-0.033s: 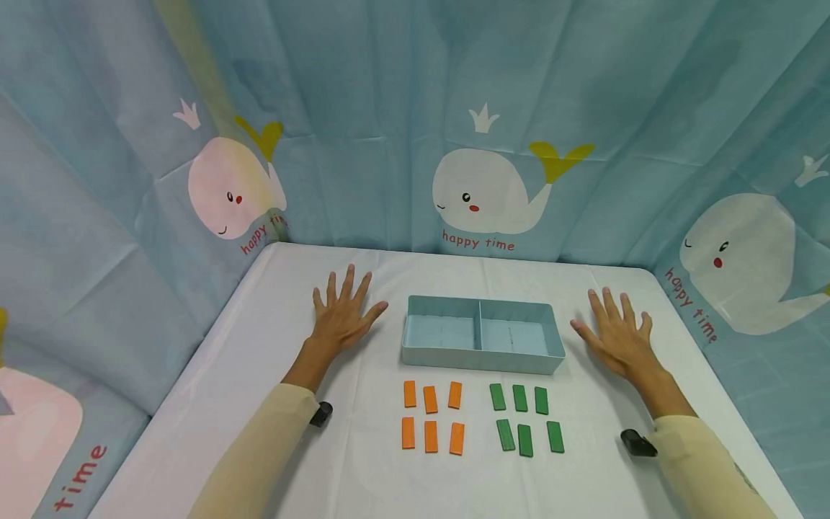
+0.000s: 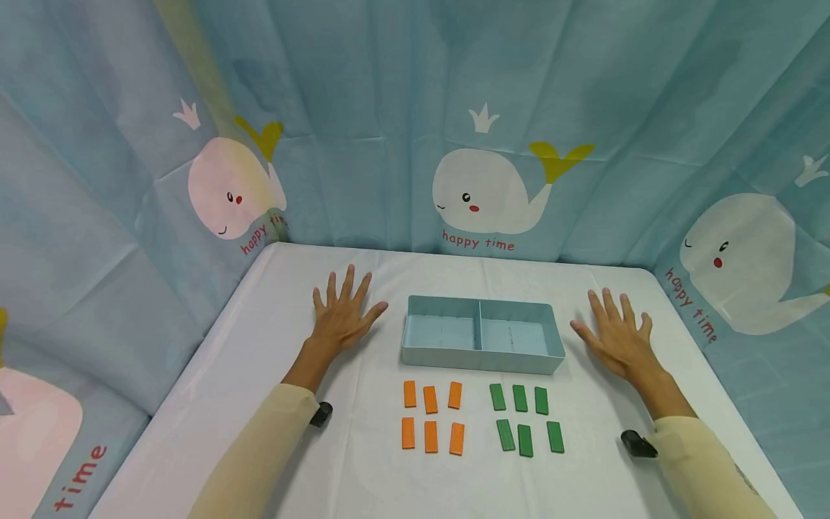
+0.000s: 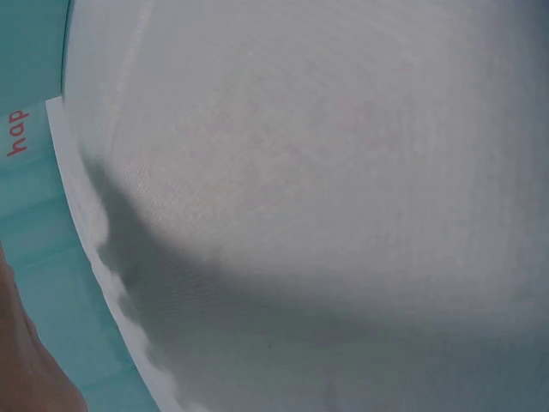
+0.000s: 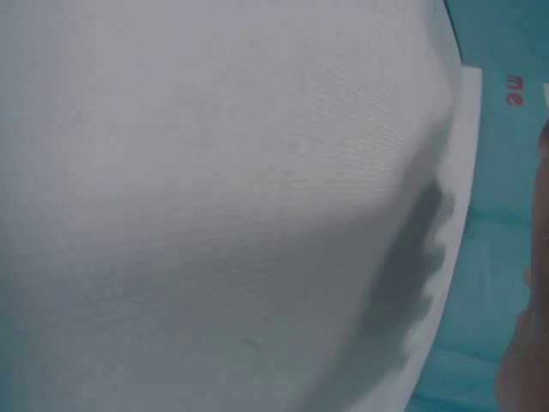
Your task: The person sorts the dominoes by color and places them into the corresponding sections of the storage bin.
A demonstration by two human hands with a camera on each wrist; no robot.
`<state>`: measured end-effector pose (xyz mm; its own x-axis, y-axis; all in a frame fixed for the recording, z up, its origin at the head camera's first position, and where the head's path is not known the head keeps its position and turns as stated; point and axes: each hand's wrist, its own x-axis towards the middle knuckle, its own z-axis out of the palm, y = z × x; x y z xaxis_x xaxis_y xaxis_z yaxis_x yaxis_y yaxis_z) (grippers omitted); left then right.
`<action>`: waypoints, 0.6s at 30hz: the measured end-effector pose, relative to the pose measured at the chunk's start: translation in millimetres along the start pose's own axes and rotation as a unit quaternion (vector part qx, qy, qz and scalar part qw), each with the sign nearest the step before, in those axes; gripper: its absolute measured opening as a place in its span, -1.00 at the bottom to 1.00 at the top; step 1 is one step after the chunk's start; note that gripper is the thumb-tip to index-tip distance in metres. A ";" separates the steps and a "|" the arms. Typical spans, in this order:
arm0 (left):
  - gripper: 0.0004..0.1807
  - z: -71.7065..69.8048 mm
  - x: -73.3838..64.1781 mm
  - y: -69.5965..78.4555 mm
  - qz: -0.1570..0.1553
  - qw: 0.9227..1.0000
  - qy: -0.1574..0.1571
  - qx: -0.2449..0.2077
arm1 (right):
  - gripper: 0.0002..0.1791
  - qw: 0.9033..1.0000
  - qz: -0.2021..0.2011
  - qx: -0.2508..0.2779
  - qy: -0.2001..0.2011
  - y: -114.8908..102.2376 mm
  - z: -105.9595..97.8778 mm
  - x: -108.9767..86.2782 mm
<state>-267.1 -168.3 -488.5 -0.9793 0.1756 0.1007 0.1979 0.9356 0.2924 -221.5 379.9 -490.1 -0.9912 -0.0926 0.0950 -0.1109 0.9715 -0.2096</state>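
My left hand (image 2: 341, 317), fingers straight and spread, is left of a pale blue box (image 2: 480, 360) and holds nothing. On the box's other side, my right hand (image 2: 619, 340) is likewise spread palm-down. The box has two compartments, parted by a thin divider (image 2: 480, 328), with bare floors in both. In front of its left half lie small orange tiles (image 2: 431, 437) in two rows of three. Green tiles (image 2: 525, 440) form two similar rows before the right half. The left wrist view catches only an edge of the left hand (image 3: 30, 365); likewise the right hand (image 4: 527, 343) in its own view.
A white cloth (image 2: 363, 476) covers the table. Blue curtains (image 2: 363, 180) with printed whales stand along the back and both sides. A small black device (image 2: 321, 414) sits at the left wrist, and another black device (image 2: 638, 443) at the right.
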 end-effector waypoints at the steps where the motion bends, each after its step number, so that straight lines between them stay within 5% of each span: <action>1: -0.01 0.0 0.0 -0.2 0.000 1.000 -0.001 0.000 | 0.05 1.000 0.000 0.001 -0.001 -0.2 -0.1 -0.3; 11: -0.01 -0.4 1.7 2.6 0.016 1.000 -0.001 -0.015 | 0.04 1.000 0.012 0.015 0.008 -1.9 -2.0 -5.3; 15: -0.04 -0.4 -1.3 11.8 0.037 0.996 -0.021 -0.077 | 0.03 0.998 0.011 0.049 0.023 -6.0 -3.0 -12.8; 18: -0.08 -0.9 -7.0 22.3 0.047 0.986 -0.050 -0.154 | 0.01 0.996 0.007 0.087 0.027 -11.4 -3.5 -21.9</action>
<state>-255.8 -148.9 -481.9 -0.9525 0.3001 0.0518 0.2762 0.7795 0.5622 -198.3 371.6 -486.4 -0.9879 -0.0628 0.1420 -0.1125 0.9200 -0.3755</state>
